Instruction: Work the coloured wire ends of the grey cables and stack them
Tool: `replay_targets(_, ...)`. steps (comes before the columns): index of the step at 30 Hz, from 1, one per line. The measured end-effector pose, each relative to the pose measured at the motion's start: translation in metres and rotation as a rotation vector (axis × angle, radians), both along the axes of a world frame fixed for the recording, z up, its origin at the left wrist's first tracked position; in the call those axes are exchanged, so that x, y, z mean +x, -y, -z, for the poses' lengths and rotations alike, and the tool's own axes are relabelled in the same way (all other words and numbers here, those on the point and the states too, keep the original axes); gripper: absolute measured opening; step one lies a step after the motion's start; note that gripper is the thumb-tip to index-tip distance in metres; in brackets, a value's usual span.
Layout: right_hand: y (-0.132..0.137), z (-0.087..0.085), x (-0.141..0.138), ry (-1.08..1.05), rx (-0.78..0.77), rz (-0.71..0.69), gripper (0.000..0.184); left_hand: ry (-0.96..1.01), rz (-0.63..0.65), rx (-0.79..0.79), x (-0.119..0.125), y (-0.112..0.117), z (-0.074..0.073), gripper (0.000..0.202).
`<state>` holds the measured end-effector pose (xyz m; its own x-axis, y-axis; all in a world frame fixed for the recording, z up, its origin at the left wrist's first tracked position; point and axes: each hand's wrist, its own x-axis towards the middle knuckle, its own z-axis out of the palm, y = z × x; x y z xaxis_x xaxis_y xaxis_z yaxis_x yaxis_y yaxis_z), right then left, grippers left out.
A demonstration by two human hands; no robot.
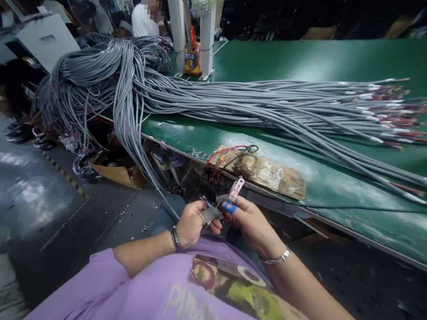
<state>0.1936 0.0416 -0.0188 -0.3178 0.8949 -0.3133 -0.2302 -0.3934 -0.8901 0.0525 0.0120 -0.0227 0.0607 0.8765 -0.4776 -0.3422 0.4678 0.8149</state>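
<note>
Close to my body, my left hand (191,224) is closed around the end of a grey cable (167,205), and thin coloured wires (204,201) stick up by its fingers. A grey strip (210,214) lies between the two hands; whether it is tape or cable sheath I cannot tell. My right hand (254,224) pinches a small pale pink tool (237,189) with a hole near its tip; its lower part is hidden by the fingers. Blue tape (229,207) wraps the right thumb. Both hands meet just in front of the bench edge.
A large bundle of grey cables (220,99) lies along the green bench (364,223) and hangs over its left end. A worn wooden block (273,177) with red and black leads (221,156) sits at the near edge. Another person (147,14) is behind, beyond white posts (207,46).
</note>
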Motion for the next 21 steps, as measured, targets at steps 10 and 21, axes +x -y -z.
replay_targets(10, -0.0016, -0.0010, -0.0013, -0.109, -0.163, -0.029, 0.047, -0.002, 0.108, 0.012, -0.0014, 0.0032, -0.0040, 0.055)
replay_targets(21, 0.0062, 0.0019, -0.0003, -0.090, -0.161, 0.024, 0.050, -0.129, 0.023, 0.102, -0.0025, 0.0028, -0.0025, 0.054)
